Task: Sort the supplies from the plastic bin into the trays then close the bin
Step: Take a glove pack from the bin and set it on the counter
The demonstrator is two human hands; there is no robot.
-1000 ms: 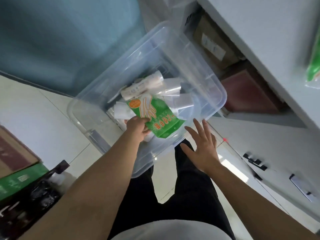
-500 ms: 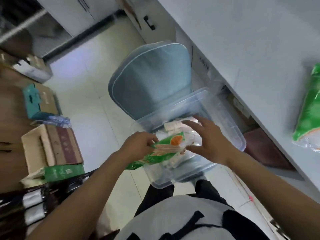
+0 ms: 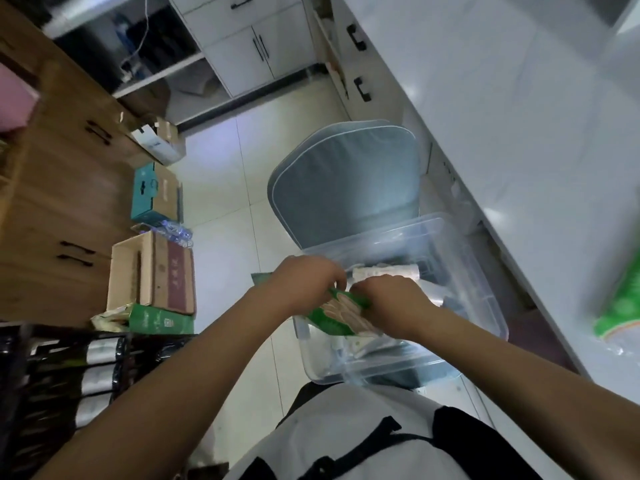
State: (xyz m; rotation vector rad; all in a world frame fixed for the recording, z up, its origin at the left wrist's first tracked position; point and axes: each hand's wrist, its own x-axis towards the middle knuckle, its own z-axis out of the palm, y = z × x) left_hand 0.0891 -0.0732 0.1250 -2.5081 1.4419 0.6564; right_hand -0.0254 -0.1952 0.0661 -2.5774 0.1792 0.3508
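Observation:
A clear plastic bin (image 3: 478, 271) stands open on a grey-blue seat cushion (image 3: 346, 188), with white rolls and packets (image 3: 384, 271) still inside. Above the bin's near left corner, my left hand (image 3: 308, 282) and my right hand (image 3: 391, 299) both grip a green glove packet (image 3: 336, 317) with a hand picture on it. The packet is lifted over the bin's rim. Another green packet (image 3: 620, 313) lies on the white counter (image 3: 502, 116) at the right edge. No trays are in view.
Cardboard boxes (image 3: 156, 271) and a teal box (image 3: 152, 192) stand on the tiled floor to the left, beside a wooden cabinet (image 3: 62, 188). Dark bottles (image 3: 86, 368) lie at the lower left. White cupboards (image 3: 249, 39) stand at the back.
The view has swung up from the bin to the room. My left hand lifted the green packet out of the bin and my right hand came over and took hold of it too.

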